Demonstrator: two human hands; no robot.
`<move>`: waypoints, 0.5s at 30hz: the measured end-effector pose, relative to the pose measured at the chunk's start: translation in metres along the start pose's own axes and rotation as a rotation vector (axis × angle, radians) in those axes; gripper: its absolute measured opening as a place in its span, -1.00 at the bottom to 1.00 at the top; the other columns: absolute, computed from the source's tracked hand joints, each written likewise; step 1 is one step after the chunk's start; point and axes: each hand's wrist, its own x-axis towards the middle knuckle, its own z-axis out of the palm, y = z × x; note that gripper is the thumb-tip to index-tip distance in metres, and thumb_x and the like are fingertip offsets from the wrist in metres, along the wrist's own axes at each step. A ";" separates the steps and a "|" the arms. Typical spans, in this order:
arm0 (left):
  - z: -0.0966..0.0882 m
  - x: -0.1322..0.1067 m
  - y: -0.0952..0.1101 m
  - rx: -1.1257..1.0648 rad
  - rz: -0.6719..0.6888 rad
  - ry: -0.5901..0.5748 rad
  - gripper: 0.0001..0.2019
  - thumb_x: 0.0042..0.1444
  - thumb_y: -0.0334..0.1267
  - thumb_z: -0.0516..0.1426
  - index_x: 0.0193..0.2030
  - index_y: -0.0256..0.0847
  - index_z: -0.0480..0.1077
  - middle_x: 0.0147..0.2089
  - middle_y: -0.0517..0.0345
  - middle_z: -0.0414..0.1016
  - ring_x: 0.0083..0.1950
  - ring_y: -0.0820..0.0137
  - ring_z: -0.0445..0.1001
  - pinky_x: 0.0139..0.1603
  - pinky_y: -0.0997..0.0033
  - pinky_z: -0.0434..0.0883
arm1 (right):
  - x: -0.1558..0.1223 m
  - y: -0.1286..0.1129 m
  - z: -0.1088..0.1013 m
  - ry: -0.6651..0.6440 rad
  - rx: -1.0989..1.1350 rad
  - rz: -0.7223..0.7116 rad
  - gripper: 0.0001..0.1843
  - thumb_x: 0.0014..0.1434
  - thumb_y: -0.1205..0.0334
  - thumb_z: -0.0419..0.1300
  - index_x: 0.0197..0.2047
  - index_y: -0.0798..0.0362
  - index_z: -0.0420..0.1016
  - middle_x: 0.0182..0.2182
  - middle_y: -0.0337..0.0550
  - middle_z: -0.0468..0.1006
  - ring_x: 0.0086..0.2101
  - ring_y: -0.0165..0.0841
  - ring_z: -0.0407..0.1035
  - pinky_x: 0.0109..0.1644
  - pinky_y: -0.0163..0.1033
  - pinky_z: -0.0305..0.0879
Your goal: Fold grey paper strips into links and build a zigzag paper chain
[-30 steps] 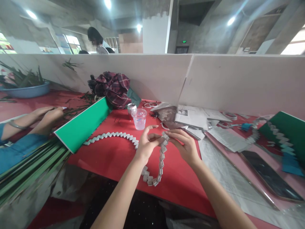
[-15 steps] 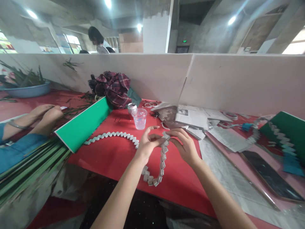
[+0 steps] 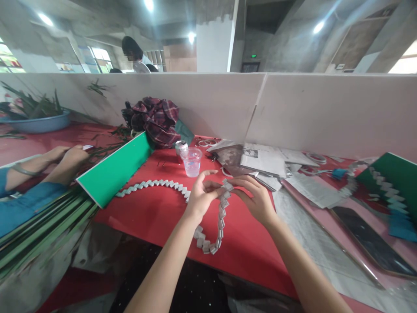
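A zigzag chain of folded paper (image 3: 222,224), pale grey with print on it, runs between my hands and loops down past the table's front edge. Its other stretch curves over the red tabletop (image 3: 156,213) to the left, up to a green divider. My left hand (image 3: 202,198) pinches the chain's upper end between thumb and fingers. From the other side, my right hand (image 3: 252,195) grips the same end, thumb and forefinger closed at the top link. The fingertips hide part of that link.
Behind my hands stand a clear plastic cup (image 3: 193,163) and a can (image 3: 181,150). Papers (image 3: 263,161) and a phone (image 3: 371,239) lie at right. Left of the green divider (image 3: 114,171) are another person's hands (image 3: 70,156) and long green leaves (image 3: 48,230). A plaid cloth (image 3: 159,119) lies behind.
Almost nothing differs. My right hand's fingers shift very slightly at the chain's end; the view moves a touch.
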 end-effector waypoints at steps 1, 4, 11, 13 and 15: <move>0.000 0.000 0.000 0.006 0.002 0.005 -0.50 -0.11 -0.33 0.29 -0.01 -0.18 0.24 -0.44 0.22 0.47 -0.40 0.37 0.51 -0.33 0.35 0.46 | 0.000 0.000 0.000 -0.003 0.001 0.005 -0.77 0.25 0.18 0.06 -0.07 -0.09 0.46 -0.13 -0.10 0.47 -0.11 -0.23 0.39 -0.03 -0.11 0.36; 0.000 0.000 -0.001 0.017 0.004 0.012 -0.52 -0.10 -0.33 0.29 -0.02 -0.17 0.25 -0.44 0.24 0.45 -0.38 0.40 0.50 -0.30 0.36 0.46 | 0.001 0.000 0.000 -0.013 0.002 0.011 -0.79 0.24 0.20 0.07 -0.08 -0.09 0.45 -0.15 -0.10 0.47 -0.12 -0.24 0.38 -0.04 -0.12 0.35; -0.001 0.001 -0.003 0.020 -0.003 0.010 -0.52 -0.12 -0.33 0.29 -0.03 -0.18 0.26 -0.43 0.22 0.46 -0.36 0.40 0.50 -0.31 0.39 0.44 | 0.001 0.001 0.001 -0.043 -0.007 0.009 -0.78 0.26 0.20 0.04 -0.05 -0.07 0.40 -0.18 -0.08 0.45 -0.14 -0.24 0.37 -0.06 -0.11 0.34; -0.001 0.002 -0.004 0.020 -0.005 0.004 -0.52 -0.12 -0.33 0.30 -0.03 -0.18 0.26 -0.42 0.22 0.46 -0.37 0.40 0.49 -0.31 0.39 0.43 | 0.001 0.002 0.001 -0.048 -0.012 0.004 -0.79 0.26 0.20 0.03 -0.05 -0.06 0.39 -0.18 -0.08 0.44 -0.15 -0.24 0.37 -0.07 -0.11 0.34; -0.002 0.002 -0.005 0.027 -0.008 0.002 -0.52 -0.13 -0.32 0.30 -0.03 -0.18 0.26 -0.42 0.22 0.46 -0.36 0.39 0.49 -0.32 0.39 0.43 | 0.001 0.003 0.001 -0.046 -0.015 -0.003 -0.79 0.26 0.20 0.03 -0.05 -0.06 0.38 -0.18 -0.07 0.44 -0.15 -0.23 0.37 -0.07 -0.10 0.34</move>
